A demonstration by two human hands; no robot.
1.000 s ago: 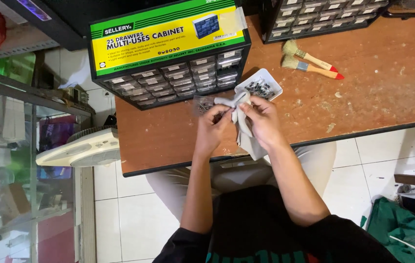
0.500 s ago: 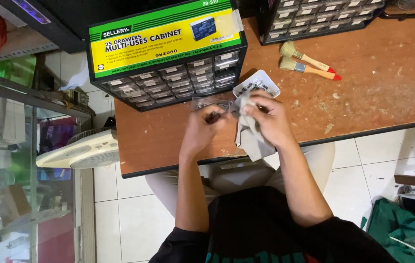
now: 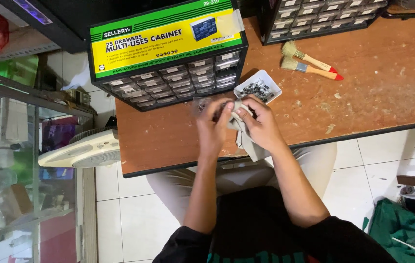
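Observation:
My left hand grips a small clear plastic drawer above the wooden table. My right hand presses a pale grey cloth against that drawer; the cloth's tail hangs down past the table's front edge. Just beyond my fingers sits a white tray filled with several small dark parts. A black many-drawer cabinet with a green and yellow label stands behind, close to my left hand.
Two wooden-handled paint brushes lie right of the tray. A second drawer cabinet stands at the table's far edge. A white fan and glass shelving are left of the table. Green fabric lies on the tiled floor.
Both hands have shifted slightly up and toward the cabinet with the drawer and cloth, and the cloth has been reworked around the drawer. The tray and brushes have not moved.

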